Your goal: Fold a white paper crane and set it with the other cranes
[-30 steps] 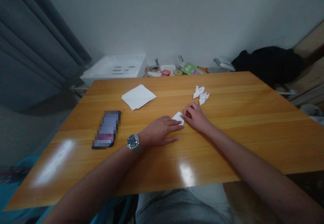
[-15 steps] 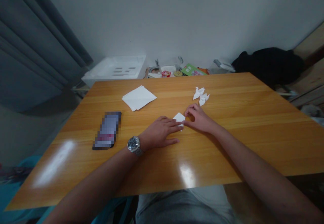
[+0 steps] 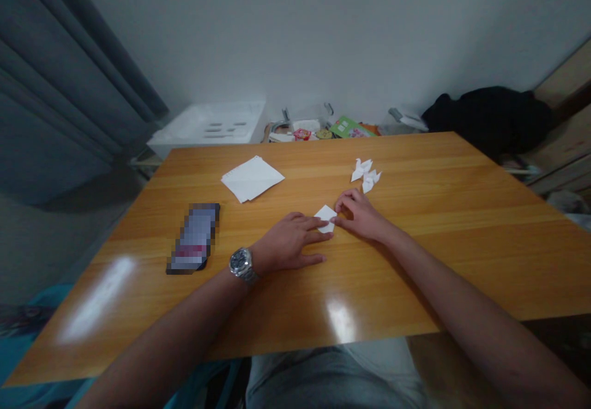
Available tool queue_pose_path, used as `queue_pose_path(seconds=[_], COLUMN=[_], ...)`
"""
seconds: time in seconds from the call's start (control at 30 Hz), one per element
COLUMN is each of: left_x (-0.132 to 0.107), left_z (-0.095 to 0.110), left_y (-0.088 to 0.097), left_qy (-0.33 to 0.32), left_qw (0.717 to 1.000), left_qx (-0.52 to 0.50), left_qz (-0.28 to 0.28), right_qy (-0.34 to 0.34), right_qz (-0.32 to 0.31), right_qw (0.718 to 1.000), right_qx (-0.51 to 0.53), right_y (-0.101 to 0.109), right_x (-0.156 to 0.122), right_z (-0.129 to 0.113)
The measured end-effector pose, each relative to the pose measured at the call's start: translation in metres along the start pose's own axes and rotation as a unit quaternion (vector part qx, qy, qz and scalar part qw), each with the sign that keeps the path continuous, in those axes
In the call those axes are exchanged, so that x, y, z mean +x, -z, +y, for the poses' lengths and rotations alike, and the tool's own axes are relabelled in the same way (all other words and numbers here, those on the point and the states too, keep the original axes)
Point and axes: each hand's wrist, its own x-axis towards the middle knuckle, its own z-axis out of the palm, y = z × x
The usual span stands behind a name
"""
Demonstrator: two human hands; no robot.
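Observation:
A small folded white paper (image 3: 325,216) lies on the wooden table (image 3: 415,255) in front of me. My left hand (image 3: 289,242), with a metal watch (image 3: 241,262) on the wrist, lies flat with its fingers stretched out, fingertips pressing the paper's near edge. My right hand (image 3: 360,215) has its fingers curled and pinches the paper's right edge. Just beyond my right hand sit two small folded white paper figures (image 3: 367,174).
A stack of white paper sheets (image 3: 252,178) lies at the far left-centre, and a dark phone (image 3: 194,238) lies left of my left hand. Behind the table stand a white box (image 3: 207,124), small clutter (image 3: 323,129) and dark clothing (image 3: 489,116). A grey curtain (image 3: 55,89) hangs left.
Both hands stay on the small paper; my right hand's fingertips have shifted slightly along its right edge. Nothing else has moved.

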Motion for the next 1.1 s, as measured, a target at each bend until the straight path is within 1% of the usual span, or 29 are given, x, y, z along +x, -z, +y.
queue_pose_path(seconds=[0.17, 0.3, 0.47, 0.77, 0.9, 1.1], left_x=[-0.001, 0.0, 0.0, -0.001, -0.002, -0.002], left_z=[-0.001, -0.001, -0.001, -0.003, -0.005, -0.003], left_y=[-0.002, -0.003, -0.002, 0.004, 0.003, -0.001], left_qy=[0.006, 0.002, 0.003, -0.021, -0.013, 0.002], left_qw=[1.0, 1.0, 1.0, 0.999, 0.999, 0.999], left_qx=[0.005, 0.002, 0.004, 0.009, 0.011, 0.021], left_qz=[-0.007, -0.011, -0.012, -0.032, -0.036, -0.034], right_qy=[0.006, -0.009, -0.02, -0.016, -0.006, -0.001], right_qz=[0.022, 0.045, 0.062, 0.059, 0.066, 0.072], right_qw=[1.0, 0.998, 0.997, 0.997, 0.997, 0.997], right_qx=[-0.018, -0.041, -0.045, -0.051, -0.05, -0.011], right_y=[-0.004, -0.009, -0.012, -0.013, -0.014, -0.011], right_x=[0.003, 0.005, 0.005, 0.005, 0.004, 0.004], right_z=[-0.001, -0.003, -0.004, -0.004, -0.002, 0.0])
